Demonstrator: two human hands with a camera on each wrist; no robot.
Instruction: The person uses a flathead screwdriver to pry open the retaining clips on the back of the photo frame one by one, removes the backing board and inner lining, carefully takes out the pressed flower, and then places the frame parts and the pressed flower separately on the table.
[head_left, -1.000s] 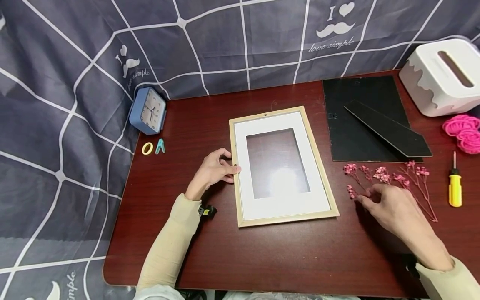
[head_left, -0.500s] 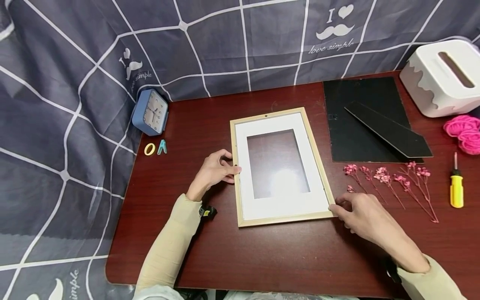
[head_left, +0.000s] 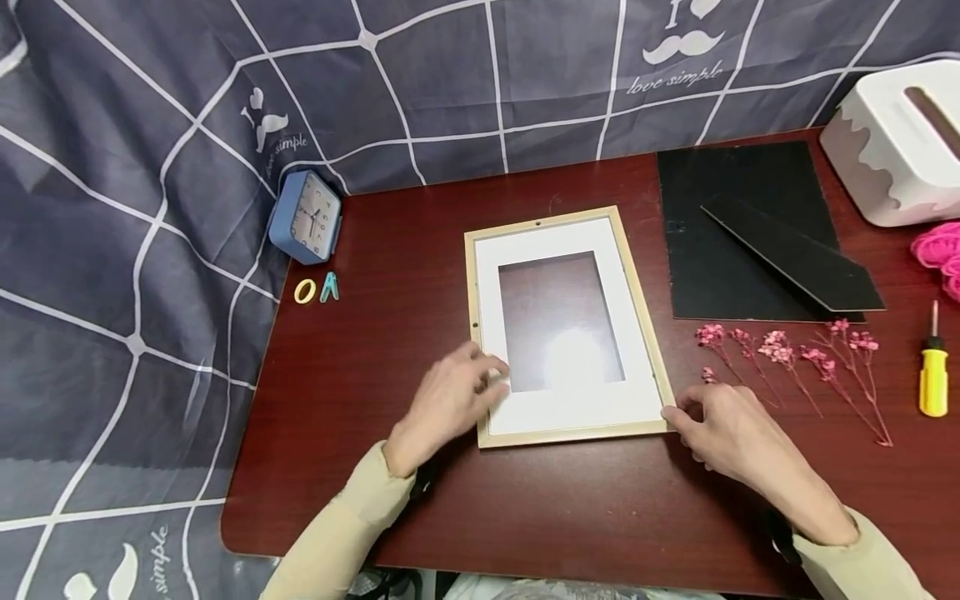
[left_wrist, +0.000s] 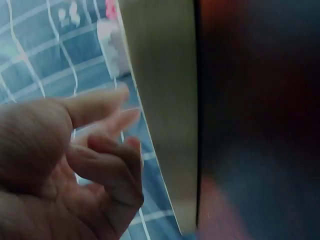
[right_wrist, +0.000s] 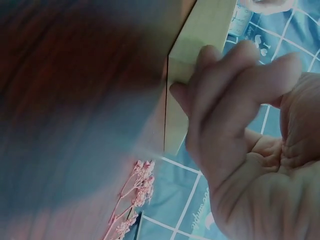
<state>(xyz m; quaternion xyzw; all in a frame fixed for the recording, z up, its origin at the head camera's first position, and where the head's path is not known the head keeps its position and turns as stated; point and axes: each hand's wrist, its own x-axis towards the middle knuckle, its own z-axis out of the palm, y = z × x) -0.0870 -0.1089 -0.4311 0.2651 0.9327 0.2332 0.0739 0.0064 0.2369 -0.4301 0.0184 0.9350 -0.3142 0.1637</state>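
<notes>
Fingers of the right hand (head_left: 726,433) curl against the near right corner of the picture frame (head_left: 567,327), gripping its wooden edge. The left hand (head_left: 450,398), blurred, lies with relaxed fingers over the frame's near left side, holding nothing. The frame lies flat mid-bench (head_left: 360,350), with pink dried flowers (head_left: 795,354) just right.

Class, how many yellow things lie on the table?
2: a yellow ring beside the blue clock at the left, and a yellow-handled screwdriver at the far right.
</notes>
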